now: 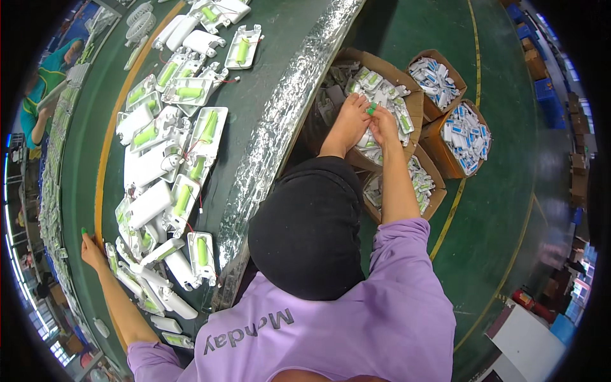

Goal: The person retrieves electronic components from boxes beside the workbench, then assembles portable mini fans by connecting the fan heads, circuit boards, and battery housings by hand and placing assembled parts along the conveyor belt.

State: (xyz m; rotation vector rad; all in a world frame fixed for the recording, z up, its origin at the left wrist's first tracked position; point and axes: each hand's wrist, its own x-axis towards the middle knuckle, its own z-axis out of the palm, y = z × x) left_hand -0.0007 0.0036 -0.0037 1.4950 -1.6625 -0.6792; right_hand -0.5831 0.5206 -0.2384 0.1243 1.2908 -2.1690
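My right hand (384, 127), green covers on its fingertips, is beside the toes of my bare foot (349, 124) over an open carton of white plastic parts (375, 83). Its fingers are drawn together; whatever may be between them is too small to make out. My black-clad knee (305, 229) is raised in the middle. Far to the left, my left hand (93, 249) lies at the orange stripe on the green worktable, fingers extended, one tip green. Beside it is a heap of white plastic housings (149, 210), many with green battery cells (182, 200) and thin red wires.
Shiny clear film (280, 114) covers the table's near edge. More cartons (438, 153) stand on the green floor, two with white-and-blue parts. White fan grilles (140, 24) lie at the far left. Across the table is a co-worker in teal (54, 79). A white box (525, 337) stands lower right.
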